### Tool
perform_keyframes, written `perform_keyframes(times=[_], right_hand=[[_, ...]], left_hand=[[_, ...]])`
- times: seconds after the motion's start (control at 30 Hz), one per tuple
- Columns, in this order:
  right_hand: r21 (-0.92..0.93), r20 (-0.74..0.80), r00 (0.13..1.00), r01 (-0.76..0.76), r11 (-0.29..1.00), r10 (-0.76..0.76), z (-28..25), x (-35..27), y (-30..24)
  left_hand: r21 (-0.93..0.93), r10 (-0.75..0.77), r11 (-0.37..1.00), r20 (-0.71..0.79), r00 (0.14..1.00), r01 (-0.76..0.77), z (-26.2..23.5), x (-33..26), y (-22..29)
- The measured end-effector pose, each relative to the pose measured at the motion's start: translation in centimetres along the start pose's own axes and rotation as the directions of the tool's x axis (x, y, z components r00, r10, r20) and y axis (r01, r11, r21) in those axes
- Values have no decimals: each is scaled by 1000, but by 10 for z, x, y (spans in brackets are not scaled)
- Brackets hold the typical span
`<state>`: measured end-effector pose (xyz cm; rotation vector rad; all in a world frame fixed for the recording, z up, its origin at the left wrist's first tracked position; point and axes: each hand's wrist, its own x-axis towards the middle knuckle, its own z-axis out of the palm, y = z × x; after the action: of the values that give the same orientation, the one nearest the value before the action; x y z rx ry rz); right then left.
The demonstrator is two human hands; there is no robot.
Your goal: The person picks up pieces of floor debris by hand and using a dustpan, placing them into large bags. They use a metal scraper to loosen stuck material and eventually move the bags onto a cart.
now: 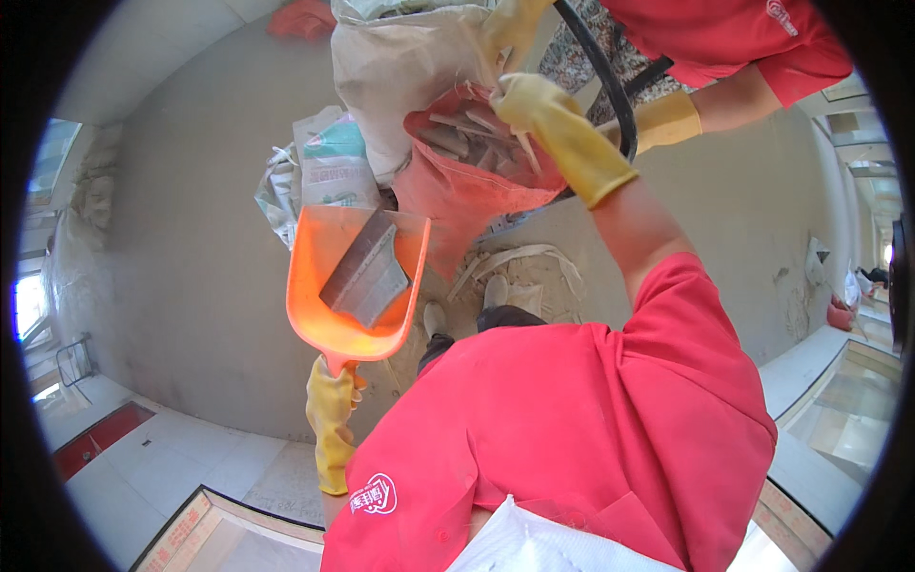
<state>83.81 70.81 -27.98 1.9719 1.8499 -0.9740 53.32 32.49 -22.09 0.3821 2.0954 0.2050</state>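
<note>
Open room: smooth grey floor (pixel 200 267) stretches left of the orange plastic dustpan (pixel 334 329).
Dustpan edge: front lip near the slumped red sack (pixel 443 205).
Left hand (pixel 331 419): grip closed around the dustpan's handle.
Right hand (pixel 562 138): grip closed on the sack's rim.
Dustpan load: flat, angular grey shards (pixel 379 281).

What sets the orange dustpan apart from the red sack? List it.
The orange dustpan is smooth and stiff; the red sack is soft and creased.
The left hand holds the dustpan's handle; the right hand is at the sack's rim.
The dustpan carries few broken pieces; the sack, many.
Both are open and loaded.
</note>
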Motion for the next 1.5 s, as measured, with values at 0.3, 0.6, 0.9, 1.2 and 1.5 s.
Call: perform_keyframes(times=[0.3,0.6,0.9,1.2,1.5], right_hand=[[717,-246,905,411,563,-347,-7,-62,15],[697,-453,877,461,549,-161,-18,-73,36],[322,-492,870,140,936,39,51,-18,85],[-900,-436,703,-348,263,-562,134,39,89],[513,-801,565,477,714,198,140,-119,12]], left_hand=[[5,7,1000,21,1000,-7,-12,16,9],[-12,4,1000,52,999,-3,-18,16,12],[45,-12,999,82,997,9,-34,29,6],[147,125,978,162,979,-149,-44,71,31],[507,226,773,340,913,-380,-21,121,106]])
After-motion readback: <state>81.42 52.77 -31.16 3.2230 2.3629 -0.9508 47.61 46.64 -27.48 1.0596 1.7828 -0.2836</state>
